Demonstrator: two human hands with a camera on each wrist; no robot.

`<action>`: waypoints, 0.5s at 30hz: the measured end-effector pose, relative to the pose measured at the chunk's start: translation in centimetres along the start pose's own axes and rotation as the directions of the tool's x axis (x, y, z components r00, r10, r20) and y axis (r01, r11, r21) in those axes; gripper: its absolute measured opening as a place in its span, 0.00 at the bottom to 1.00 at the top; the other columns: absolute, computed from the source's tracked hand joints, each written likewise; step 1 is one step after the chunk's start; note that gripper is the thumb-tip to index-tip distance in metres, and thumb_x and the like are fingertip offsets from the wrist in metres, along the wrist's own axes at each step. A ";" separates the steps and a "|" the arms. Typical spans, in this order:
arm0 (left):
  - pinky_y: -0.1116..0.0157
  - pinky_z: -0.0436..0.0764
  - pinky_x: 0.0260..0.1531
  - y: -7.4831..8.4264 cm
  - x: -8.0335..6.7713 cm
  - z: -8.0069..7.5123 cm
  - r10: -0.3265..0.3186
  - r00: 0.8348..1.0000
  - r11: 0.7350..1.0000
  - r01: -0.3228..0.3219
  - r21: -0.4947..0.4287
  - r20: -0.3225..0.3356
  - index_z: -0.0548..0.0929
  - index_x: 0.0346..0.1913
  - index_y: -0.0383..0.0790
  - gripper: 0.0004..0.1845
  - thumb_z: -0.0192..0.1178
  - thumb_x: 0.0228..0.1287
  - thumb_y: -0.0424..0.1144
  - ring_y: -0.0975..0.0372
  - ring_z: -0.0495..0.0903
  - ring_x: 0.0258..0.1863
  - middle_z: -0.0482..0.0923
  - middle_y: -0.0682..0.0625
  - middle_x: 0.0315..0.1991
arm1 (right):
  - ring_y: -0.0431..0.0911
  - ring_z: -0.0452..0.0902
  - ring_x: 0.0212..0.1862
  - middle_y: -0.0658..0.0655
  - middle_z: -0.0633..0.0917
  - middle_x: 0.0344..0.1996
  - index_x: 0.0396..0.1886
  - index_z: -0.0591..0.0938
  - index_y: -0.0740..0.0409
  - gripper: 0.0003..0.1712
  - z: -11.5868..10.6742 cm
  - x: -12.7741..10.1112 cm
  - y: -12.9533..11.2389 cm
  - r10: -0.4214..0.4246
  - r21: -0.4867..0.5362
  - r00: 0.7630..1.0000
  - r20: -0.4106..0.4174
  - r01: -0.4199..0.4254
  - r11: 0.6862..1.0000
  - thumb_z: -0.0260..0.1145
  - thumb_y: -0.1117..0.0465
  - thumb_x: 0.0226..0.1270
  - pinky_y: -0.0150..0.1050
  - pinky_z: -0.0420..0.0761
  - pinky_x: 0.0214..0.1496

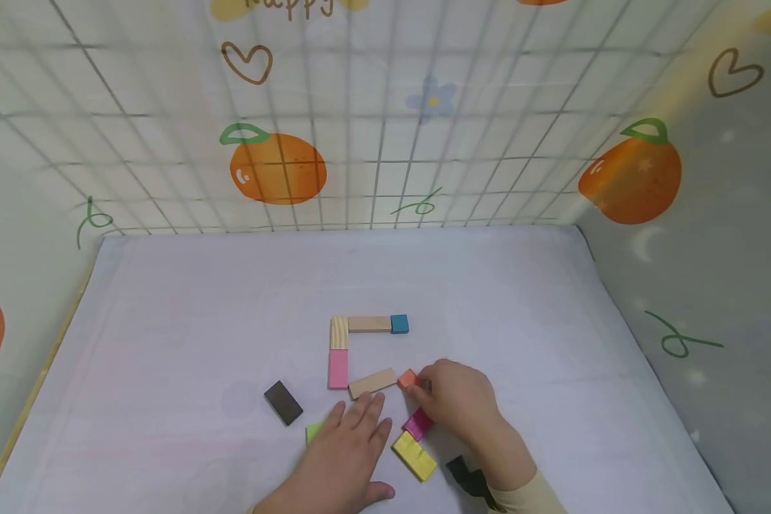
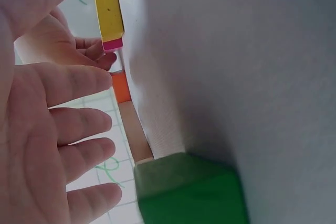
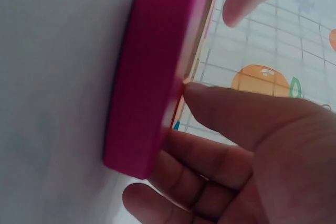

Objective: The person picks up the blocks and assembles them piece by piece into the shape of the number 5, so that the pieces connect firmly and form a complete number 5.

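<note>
Here, well to the left of both hands, a dark brown rectangular wooden block (image 1: 283,402) lies alone. The left hand (image 1: 347,457) rests flat with straight fingers, partly covering a green wooden block (image 1: 313,432), its fingertips just short of a plain tilted wooden block (image 1: 373,383). The right hand (image 1: 459,403) curls its fingertips on a small orange wooden block (image 1: 407,378), which touches that plain block's right end. Beneath this hand lie a magenta block (image 1: 418,424) and a yellow block (image 1: 414,455).

Head looks down; wrist views skim magenta block (image 3: 152,72) close.
</note>
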State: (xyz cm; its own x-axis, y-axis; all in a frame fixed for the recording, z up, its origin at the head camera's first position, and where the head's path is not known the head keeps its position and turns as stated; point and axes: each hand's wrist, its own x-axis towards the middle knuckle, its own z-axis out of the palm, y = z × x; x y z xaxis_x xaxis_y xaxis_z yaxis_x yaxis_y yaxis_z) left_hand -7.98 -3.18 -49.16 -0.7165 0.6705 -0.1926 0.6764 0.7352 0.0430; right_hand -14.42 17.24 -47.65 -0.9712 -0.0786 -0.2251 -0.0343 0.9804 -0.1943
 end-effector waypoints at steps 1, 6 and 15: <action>0.47 0.65 0.72 0.0 0.0 0.0 -0.001 1.000 1.000 0.001 0.000 0.003 0.71 0.73 0.49 0.47 0.54 0.58 0.77 0.53 0.55 0.79 0.57 0.46 0.80 | 0.41 0.73 0.27 0.47 0.85 0.28 0.39 0.91 0.51 0.18 0.0 0.0 0.0 -0.003 -0.002 1.000 -0.001 0.003 1.000 0.75 0.43 0.59 0.36 0.75 0.29; 0.47 0.65 0.72 -0.1 0.0 0.1 -0.001 0.999 1.000 0.001 -0.012 0.034 0.70 0.73 0.51 0.47 0.53 0.58 0.78 0.54 0.54 0.80 0.55 0.47 0.80 | 0.41 0.72 0.27 0.47 0.84 0.27 0.39 0.91 0.51 0.17 0.0 -0.2 -0.2 -0.009 -0.010 1.000 -0.009 0.009 1.000 0.74 0.44 0.60 0.36 0.74 0.28; 0.47 0.63 0.73 0.0 0.0 -0.1 -0.003 0.998 1.000 0.004 -0.027 0.059 0.69 0.74 0.52 0.48 0.52 0.59 0.78 0.55 0.52 0.81 0.54 0.48 0.81 | 0.41 0.73 0.28 0.47 0.86 0.28 0.40 0.91 0.50 0.17 -0.3 -0.3 -0.3 -0.011 -0.002 1.000 0.001 0.011 1.000 0.74 0.44 0.61 0.36 0.75 0.30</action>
State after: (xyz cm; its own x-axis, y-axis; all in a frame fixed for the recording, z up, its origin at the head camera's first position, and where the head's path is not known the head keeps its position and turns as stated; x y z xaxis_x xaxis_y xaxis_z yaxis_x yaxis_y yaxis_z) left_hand -7.96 -3.21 -49.06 -0.7070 0.6613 -0.2507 0.6683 0.7407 0.0688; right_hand -14.19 16.98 -47.24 -0.9704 -0.0895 -0.2242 -0.0455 0.9799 -0.1945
